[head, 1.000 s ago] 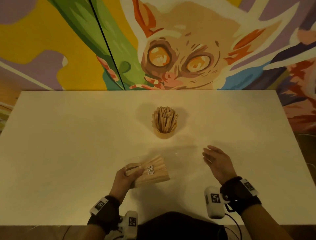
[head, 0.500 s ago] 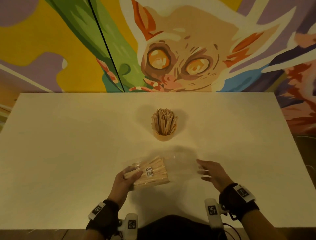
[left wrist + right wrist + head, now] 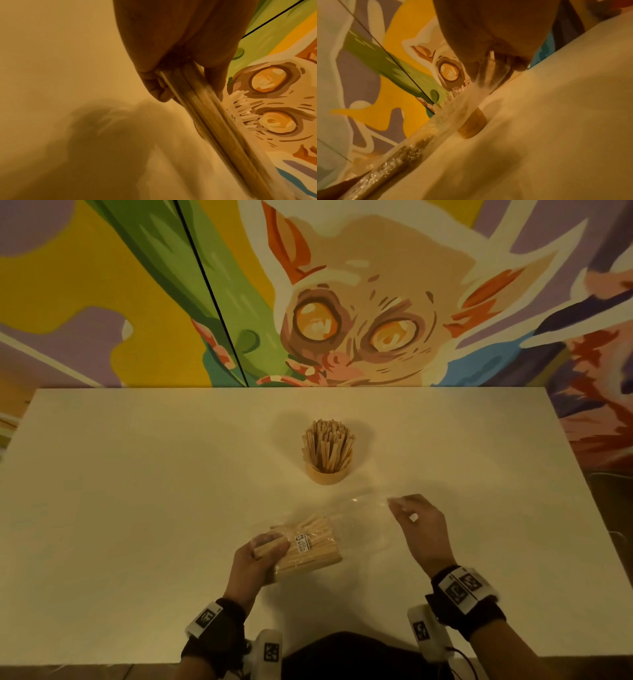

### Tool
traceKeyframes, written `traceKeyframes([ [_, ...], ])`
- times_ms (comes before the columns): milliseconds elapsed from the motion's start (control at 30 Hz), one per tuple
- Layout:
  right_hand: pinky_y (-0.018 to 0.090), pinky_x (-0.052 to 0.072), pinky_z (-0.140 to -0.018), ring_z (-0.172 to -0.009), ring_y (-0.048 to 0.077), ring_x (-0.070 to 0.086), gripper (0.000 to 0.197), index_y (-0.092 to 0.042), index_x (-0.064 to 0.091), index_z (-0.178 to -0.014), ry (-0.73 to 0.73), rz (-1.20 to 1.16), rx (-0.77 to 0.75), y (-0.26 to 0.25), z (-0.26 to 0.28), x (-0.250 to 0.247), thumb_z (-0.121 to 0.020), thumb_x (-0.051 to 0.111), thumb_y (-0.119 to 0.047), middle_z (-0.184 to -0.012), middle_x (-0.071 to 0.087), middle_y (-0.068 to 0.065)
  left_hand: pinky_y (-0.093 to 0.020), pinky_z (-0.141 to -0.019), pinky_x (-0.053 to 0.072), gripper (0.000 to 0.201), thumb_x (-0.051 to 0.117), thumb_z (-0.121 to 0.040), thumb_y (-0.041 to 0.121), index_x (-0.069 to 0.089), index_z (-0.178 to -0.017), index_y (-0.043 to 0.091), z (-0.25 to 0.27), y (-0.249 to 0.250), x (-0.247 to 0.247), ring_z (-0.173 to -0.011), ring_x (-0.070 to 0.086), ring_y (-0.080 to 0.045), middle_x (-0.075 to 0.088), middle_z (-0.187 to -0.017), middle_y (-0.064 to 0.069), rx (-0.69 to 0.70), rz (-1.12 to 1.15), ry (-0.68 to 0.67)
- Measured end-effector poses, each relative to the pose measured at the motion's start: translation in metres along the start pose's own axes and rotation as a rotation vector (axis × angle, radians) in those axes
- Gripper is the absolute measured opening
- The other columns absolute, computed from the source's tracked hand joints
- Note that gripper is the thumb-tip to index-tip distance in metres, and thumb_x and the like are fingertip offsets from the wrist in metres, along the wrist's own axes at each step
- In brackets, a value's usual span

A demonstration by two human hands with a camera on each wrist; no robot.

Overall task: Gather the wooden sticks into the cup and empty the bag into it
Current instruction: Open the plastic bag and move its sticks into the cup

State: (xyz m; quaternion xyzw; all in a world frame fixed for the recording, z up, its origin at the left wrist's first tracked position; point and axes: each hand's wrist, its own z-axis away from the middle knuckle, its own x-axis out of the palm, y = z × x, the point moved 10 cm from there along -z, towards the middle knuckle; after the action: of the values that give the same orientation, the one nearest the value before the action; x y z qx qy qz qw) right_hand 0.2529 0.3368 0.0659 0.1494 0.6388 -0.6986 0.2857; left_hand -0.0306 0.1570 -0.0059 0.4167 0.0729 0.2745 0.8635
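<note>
A round wooden cup (image 3: 325, 477) stands mid-table, packed with upright wooden sticks (image 3: 327, 444). Nearer me, a clear plastic bag (image 3: 310, 550) with a white label holds a bundle of sticks and is lifted slightly off the table. My left hand (image 3: 270, 545) grips the bundle's left end through the plastic. My right hand (image 3: 399, 505) pinches the bag's loose empty end, stretched out to the right of the bundle. In the right wrist view, the stretched plastic (image 3: 465, 106) crosses in front of the cup (image 3: 473, 126). The left wrist view shows the gripped bundle (image 3: 202, 112) from below.
The white table (image 3: 137, 508) runs up to a painted mural wall (image 3: 342, 302) at the back. Its front edge lies just under my wrists, and the right edge (image 3: 582, 508) drops to the floor.
My right hand moved from hovering open over the table to the bag's loose end, pinched it and drew it up and to the right. The left hand kept its grip on the bundle.
</note>
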Motion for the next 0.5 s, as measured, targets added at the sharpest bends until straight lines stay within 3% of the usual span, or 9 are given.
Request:
traceKeyframes([
  [67,0.009,0.043,-0.064,-0.072,0.011,0.059,0.011,-0.016,0.076,-0.091,0.058,0.002,-0.053,-0.009,-0.002,-0.005,-0.087,0.071,-0.007,-0.083,0.068,-0.001,-0.029,-0.057,0.055,0.016,0.074,-0.082,0.011,0.071,-0.097,0.010,0.001,-0.002,0.001,-0.076,0.073,-0.020,0.076,-0.089,-0.004,-0.005,0.013,0.008],
  [133,0.012,0.047,-0.064,-0.067,0.013,0.061,0.010,-0.013,0.072,-0.080,0.072,-0.097,0.020,-0.007,-0.006,-0.009,-0.082,0.074,-0.004,-0.076,0.069,0.004,-0.030,-0.061,0.055,0.018,0.075,-0.080,0.014,0.071,-0.097,0.010,0.002,-0.004,0.001,-0.079,0.073,-0.023,0.076,-0.092,-0.008,-0.013,0.024,0.007],
  [200,0.017,0.049,-0.061,-0.058,0.012,0.062,0.014,-0.008,0.067,-0.072,0.072,-0.158,0.071,-0.005,-0.009,-0.011,-0.081,0.077,-0.008,-0.066,0.067,0.007,-0.027,-0.058,0.054,0.018,0.075,-0.079,0.016,0.072,-0.096,0.011,0.003,-0.006,0.000,-0.077,0.072,-0.021,0.076,-0.091,-0.009,-0.017,0.034,0.013],
  [267,0.019,0.048,-0.060,-0.052,0.009,0.061,0.020,-0.007,0.067,-0.071,0.059,-0.077,0.043,-0.008,-0.011,-0.011,-0.086,0.074,-0.018,-0.061,0.067,0.005,-0.025,-0.057,0.053,0.019,0.075,-0.079,0.018,0.073,-0.096,0.008,0.004,-0.006,-0.001,-0.076,0.071,-0.019,0.075,-0.092,-0.009,-0.008,0.032,0.021],
  [367,0.032,0.051,-0.064,-0.060,0.015,0.062,0.022,-0.010,0.073,-0.079,0.036,0.094,-0.062,-0.014,-0.013,-0.008,-0.093,0.065,-0.025,-0.072,0.066,0.002,-0.025,-0.055,0.052,0.018,0.075,-0.081,0.018,0.073,-0.095,0.007,0.004,-0.006,-0.001,-0.074,0.070,-0.019,0.074,-0.091,-0.010,0.008,0.027,0.039],
  [433,0.029,0.050,-0.067,-0.067,0.018,0.061,0.012,-0.014,0.075,-0.086,0.018,0.169,-0.090,-0.016,-0.014,-0.005,-0.091,0.067,-0.022,-0.082,0.064,0.001,-0.029,-0.056,0.053,0.017,0.076,-0.081,0.019,0.073,-0.094,0.008,0.003,-0.007,-0.004,-0.074,0.070,-0.020,0.074,-0.090,-0.012,0.005,0.011,0.066],
  [500,0.021,0.047,-0.067,-0.068,0.018,0.060,0.005,-0.016,0.071,-0.082,0.017,0.125,-0.048,-0.014,-0.015,-0.007,-0.085,0.074,-0.018,-0.083,0.063,0.001,-0.033,-0.061,0.053,0.016,0.077,-0.081,0.021,0.074,-0.091,0.010,0.003,-0.007,-0.009,-0.075,0.069,-0.021,0.074,-0.091,-0.012,0.018,-0.018,0.101],
])
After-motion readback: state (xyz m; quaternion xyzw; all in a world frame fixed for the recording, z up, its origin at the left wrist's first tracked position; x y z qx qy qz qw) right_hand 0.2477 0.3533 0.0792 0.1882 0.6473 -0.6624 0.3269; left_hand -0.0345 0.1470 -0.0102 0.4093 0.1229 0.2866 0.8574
